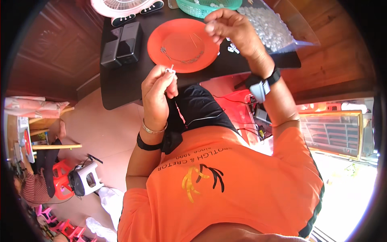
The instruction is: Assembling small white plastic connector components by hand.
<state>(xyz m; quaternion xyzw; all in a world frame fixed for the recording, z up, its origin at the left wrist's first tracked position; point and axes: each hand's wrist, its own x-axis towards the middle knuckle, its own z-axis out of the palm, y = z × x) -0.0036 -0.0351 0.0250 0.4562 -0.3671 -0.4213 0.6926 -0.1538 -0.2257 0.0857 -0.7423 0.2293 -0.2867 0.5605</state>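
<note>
White, the small pin-tipped plastic piece (pixel 170 71) sits pinched in my left hand (pixel 157 90) by the round orange plate (pixel 173 35), while my right hand (pixel 236 33) curls, whether gripping anything I cannot tell

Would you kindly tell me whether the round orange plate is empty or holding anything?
Not empty: thin wire-like pieces lie on the orange plate, some along its near side.

Left hand (pixel 156 92) raised, fingers (pixel 162 82) pinched; right hand (pixel 238 34) farther forward, fingers curled inward.
</note>
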